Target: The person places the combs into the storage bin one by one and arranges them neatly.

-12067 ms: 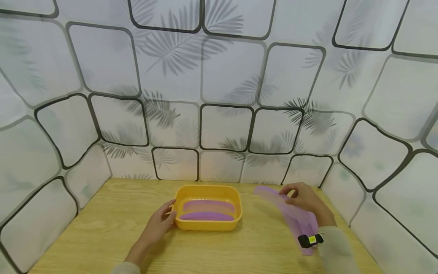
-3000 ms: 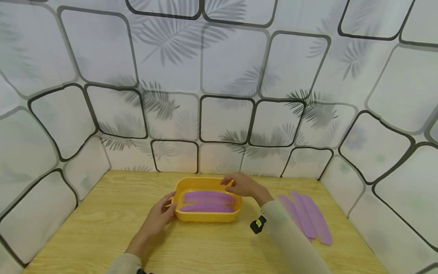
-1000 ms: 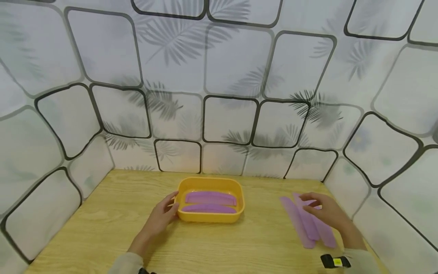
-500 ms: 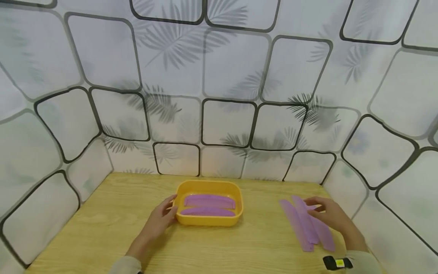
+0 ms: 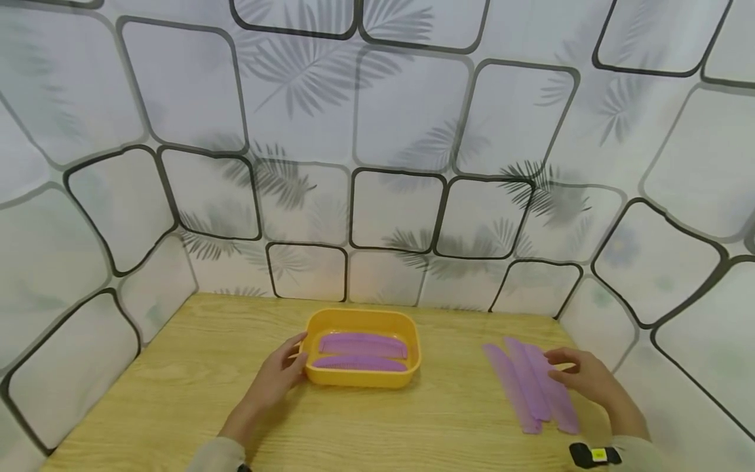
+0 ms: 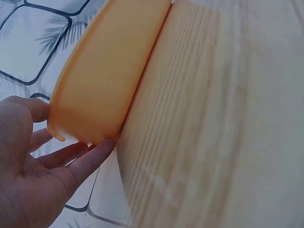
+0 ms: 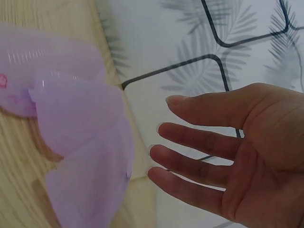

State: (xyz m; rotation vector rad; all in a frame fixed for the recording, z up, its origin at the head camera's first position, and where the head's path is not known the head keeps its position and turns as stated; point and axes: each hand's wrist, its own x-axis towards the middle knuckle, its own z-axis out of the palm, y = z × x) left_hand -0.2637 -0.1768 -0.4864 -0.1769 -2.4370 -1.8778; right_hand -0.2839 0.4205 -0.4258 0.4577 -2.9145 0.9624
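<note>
A yellow plastic tray (image 5: 362, 379) stands on the table with two purple combs in it, one comb (image 5: 362, 344) behind the other comb (image 5: 360, 362). My left hand (image 5: 277, 370) holds the tray's left end, its fingertips spread from the rim to the base in the left wrist view. On the right lie three purple combs side by side, partly overlapping: a left comb (image 5: 512, 390), a middle comb (image 5: 527, 380) and a right comb (image 5: 557, 396). My right hand (image 5: 586, 379) is beside the right comb, fingers extended and holding nothing; in the right wrist view a gap separates them from the combs.
The wood-grain table (image 5: 377, 432) meets a patterned curtain (image 5: 389, 216) at the back and on both sides. Bare table surface lies between the tray and the combs on the right.
From above the tray three seconds ago, my right hand went to the combs on the right, then drew slightly rightward. Those combs now lie more fanned apart. My left hand stays on the tray.
</note>
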